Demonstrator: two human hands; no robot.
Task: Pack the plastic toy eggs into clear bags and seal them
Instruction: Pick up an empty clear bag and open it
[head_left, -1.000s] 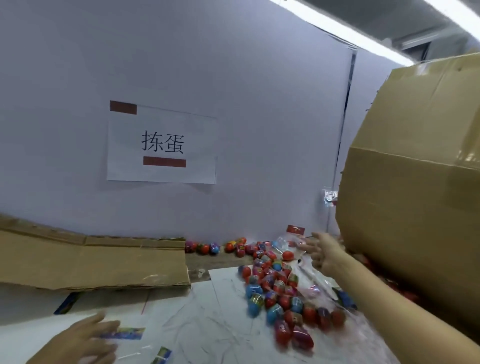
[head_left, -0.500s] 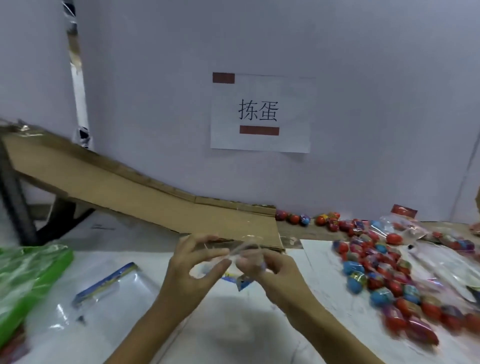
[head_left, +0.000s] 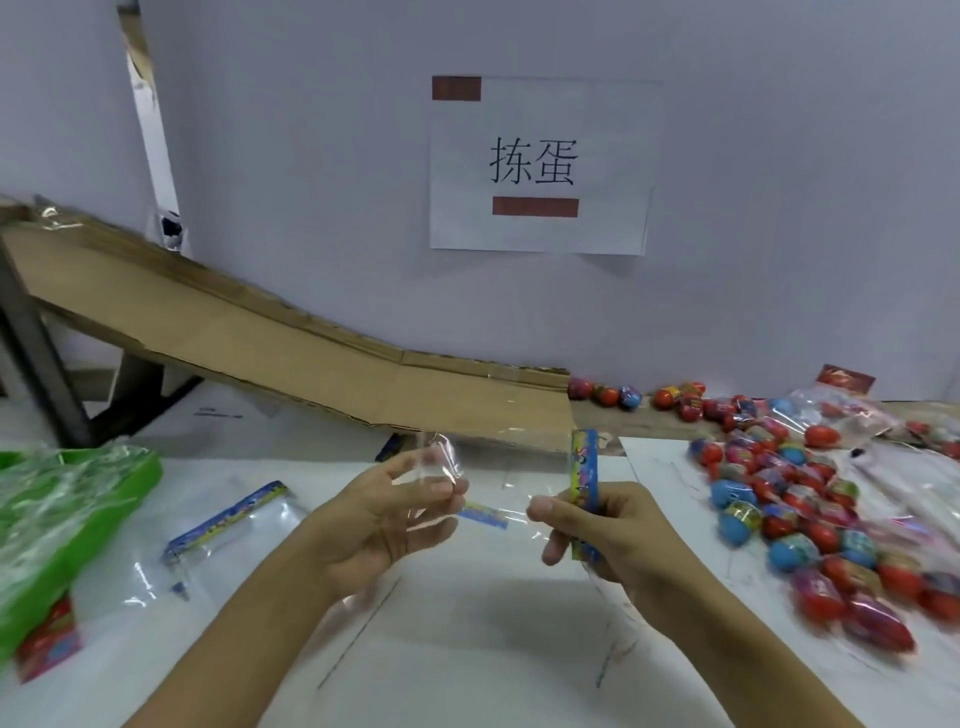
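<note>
both hands hold one clear bag (head_left: 498, 499) over the table (head_left: 467, 649): left hand (head_left: 379, 514) pinches its film edge, right hand (head_left: 613, 530) grips its printed strip. film barely visible. eggs (head_left: 810, 514) heaped at three o'clock, blurred, partly cut off.

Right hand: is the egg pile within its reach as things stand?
Probably yes, but not freely. The egg pile lies on the table just right of the right hand with nothing between, yet that hand pinches the clear bag, as does the left hand.

White table (head_left: 467, 649) – toy eggs (head_left: 810, 519) (loose pile), clear bag (head_left: 218, 551)
</note>
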